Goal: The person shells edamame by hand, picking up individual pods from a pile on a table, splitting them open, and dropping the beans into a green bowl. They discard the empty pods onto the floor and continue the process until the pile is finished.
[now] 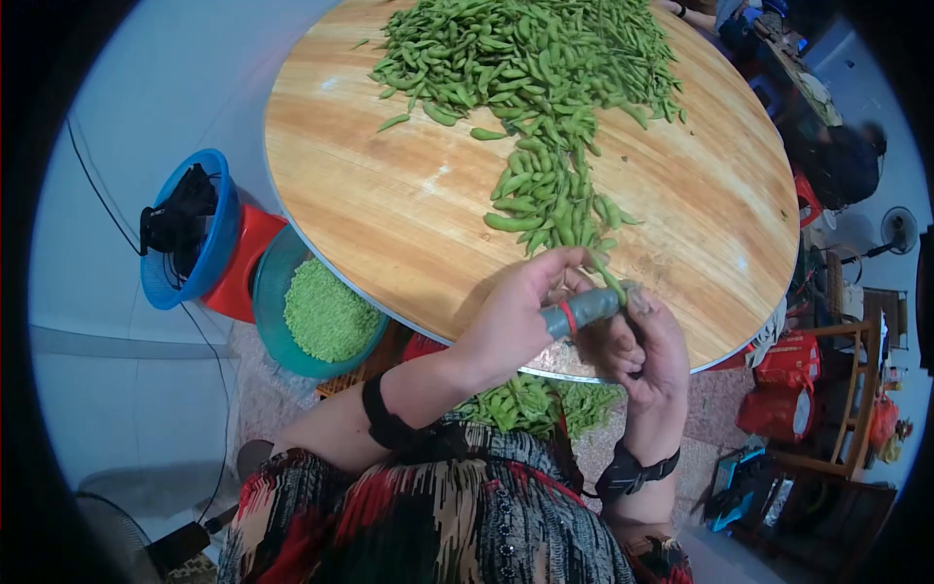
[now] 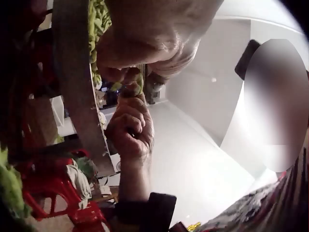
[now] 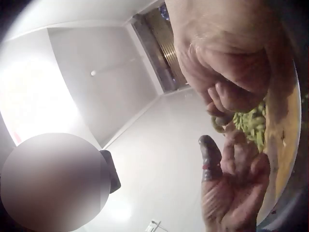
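Note:
A green soybean pod (image 1: pixel 610 278) is between the two hands, over the near edge of the round wooden table (image 1: pixel 389 209). My left hand (image 1: pixel 516 316) holds it with curled fingers; its thumb wears a grey-green cover (image 1: pixel 582 311) with a red band. My right hand (image 1: pixel 650 346) pinches the pod's near end, its other fingers curled in. In the right wrist view the pod (image 3: pixel 217 125) curves out at the right fingertips, with the covered left thumb (image 3: pixel 210 157) below. A trail of pods (image 1: pixel 555 185) runs from a large heap (image 1: pixel 525 58) towards the hands.
Left of the table, a teal basket (image 1: pixel 268 292) holds shelled beans (image 1: pixel 329 311); a blue basket (image 1: pixel 219 229) with black items stands on a red stool (image 1: pixel 243 268). More green pods (image 1: pixel 516 404) lie below the table edge, at the lap. Red bags (image 1: pixel 783 389) and a wooden chair (image 1: pixel 861 389) stand right.

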Demonstrator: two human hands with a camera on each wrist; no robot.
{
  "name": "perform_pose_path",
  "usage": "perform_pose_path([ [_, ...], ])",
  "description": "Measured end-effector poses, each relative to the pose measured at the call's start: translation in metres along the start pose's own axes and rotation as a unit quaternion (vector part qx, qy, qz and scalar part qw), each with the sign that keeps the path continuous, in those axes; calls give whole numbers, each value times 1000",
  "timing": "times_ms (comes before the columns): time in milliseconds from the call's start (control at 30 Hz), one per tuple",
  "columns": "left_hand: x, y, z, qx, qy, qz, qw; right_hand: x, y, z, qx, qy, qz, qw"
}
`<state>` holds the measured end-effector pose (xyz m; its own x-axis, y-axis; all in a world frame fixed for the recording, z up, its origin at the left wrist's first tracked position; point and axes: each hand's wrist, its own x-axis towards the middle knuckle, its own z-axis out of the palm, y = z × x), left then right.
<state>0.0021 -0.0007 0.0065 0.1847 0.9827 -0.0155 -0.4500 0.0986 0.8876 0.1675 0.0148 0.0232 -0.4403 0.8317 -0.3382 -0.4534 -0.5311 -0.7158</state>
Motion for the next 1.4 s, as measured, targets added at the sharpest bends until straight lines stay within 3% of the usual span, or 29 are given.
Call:
perform_pose_path([
  [133, 0, 7, -2, -133, -13, -57, 989, -10, 4, 21, -110, -6, -4, 994],
  [167, 1, 6, 0, -120, 0, -25, 993, -12, 6, 23, -149, -3, -24, 988],
  [200, 2, 6, 1, -106, 13, 7, 994, -14, 5, 18, -166, -53, -20, 985],
  [500, 2, 2, 1, 41, 70, 67, 994, -17, 11, 12, -97, -73, -7, 993],
  [633, -1, -2, 2, 93, 78, 61, 991, -16, 14, 13, -142, -39, -14, 989],
  [700, -2, -6, -6, -8, -51, -24, 998, -17, 14, 12, -105, -38, 7, 994],
  [833, -1, -5, -9, -135, -68, -80, 985, -17, 18, 12, -64, -31, 47, 996],
  [900, -2, -6, -6, 2, -49, 8, 999, -14, 22, 9, -141, -10, -39, 989],
  [933, -3, -6, -4, 1, -48, 10, 999, -11, 26, 9, -142, -11, -38, 989],
  [1000, -5, -3, 0, 21, -42, 3, 999, -6, 35, 9, -347, 49, -216, 911],
  [1033, -5, 0, 0, 20, -40, 5, 999, -4, 36, 8, -349, 46, -216, 911],
  [1100, -3, 6, -1, 159, 0, 16, 987, -1, 36, 6, -409, 79, -230, 880],
  [1133, -2, 4, -2, 158, 2, 18, 987, -2, 32, 7, -411, 76, -229, 879],
  [1200, 0, 1, -5, 174, 12, 95, 980, -5, 19, 11, -189, 44, -79, 978],
  [1233, 1, 3, -6, 173, 14, 97, 980, -5, 15, 13, -192, 42, -79, 977],
  [1300, -1, 10, -8, 74, -16, -50, 996, -7, 10, 15, -106, 13, -20, 994],
  [1400, -4, 10, -7, 23, -15, -61, 998, -3, 10, 9, -200, 30, -33, 979],
])
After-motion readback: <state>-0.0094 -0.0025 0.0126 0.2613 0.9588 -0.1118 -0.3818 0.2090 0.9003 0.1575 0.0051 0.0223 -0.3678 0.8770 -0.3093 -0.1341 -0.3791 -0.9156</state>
